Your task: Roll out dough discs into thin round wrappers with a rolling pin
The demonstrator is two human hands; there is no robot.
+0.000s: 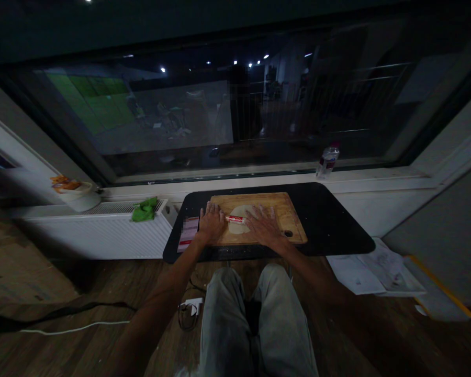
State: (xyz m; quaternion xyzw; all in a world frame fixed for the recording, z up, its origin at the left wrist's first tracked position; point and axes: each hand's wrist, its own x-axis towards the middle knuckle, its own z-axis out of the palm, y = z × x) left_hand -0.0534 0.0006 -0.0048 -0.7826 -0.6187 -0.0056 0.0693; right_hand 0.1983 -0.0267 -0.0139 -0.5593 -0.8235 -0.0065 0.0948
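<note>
Wooden board point(282, 209) carries pale dough point(246, 224); left hand point(211, 222) and right hand point(265, 225) lie flat, palms open, on a red-labelled roller point(236, 220), mid-rolling; even pressure seems needed next

A small black table point(329, 220) with round corners stands by the window wall. A wooden cutting board point(286, 214) lies on it, near the middle and a bit toward 9 o'clock. The board has a small hole in its corner at 4 o'clock. A flat round of dough point(246, 219) lies on the board. At 9 o'clock from the board, a red and white packet point(189, 235) lies at the table's edge.
</note>
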